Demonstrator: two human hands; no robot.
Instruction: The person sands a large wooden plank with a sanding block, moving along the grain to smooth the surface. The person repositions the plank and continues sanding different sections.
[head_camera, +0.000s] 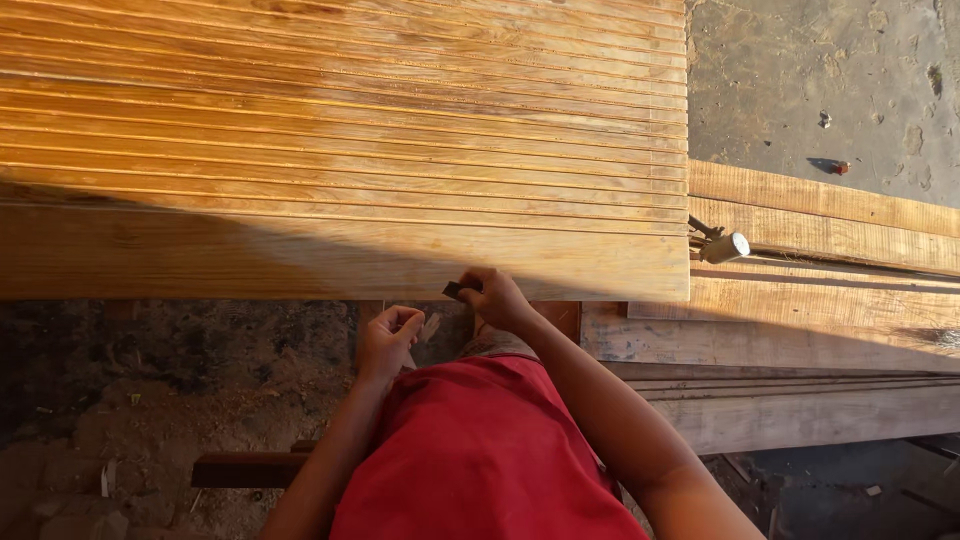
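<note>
- The grooved wooden panel (340, 150) fills most of the view, lying flat with its long ridges running left to right; its plain front edge faces the person, half in shadow and half in warm sunlight.
- More planks (820, 215) lie stacked to the right of the panel, on and beside a concrete floor (820, 80).
- The red garment (480, 450) of the person sits low in the middle, over a dirt floor (150, 390) strewn with shavings.
- The right hand (495, 298) is raised to the panel's front edge, fingers closed in a pinch on a small dark piece (455, 290), probably a scrap of sanding paper or a block, pressed against the wood.
- The left hand (388, 340) hangs just below the edge, loosely curled and holding nothing that I can make out.
- A small metal tool (722, 244) with a pale round end rests at the panel's right corner, well apart from both hands.
- To do this rubbing well, I judge that the dark piece should stay flat on the edge and move along the grain, with even pressure, while the free hand steadies the panel from beneath.
- Containers: none shows here, neither tin, tray nor box, so there are no contents to tell.
</note>
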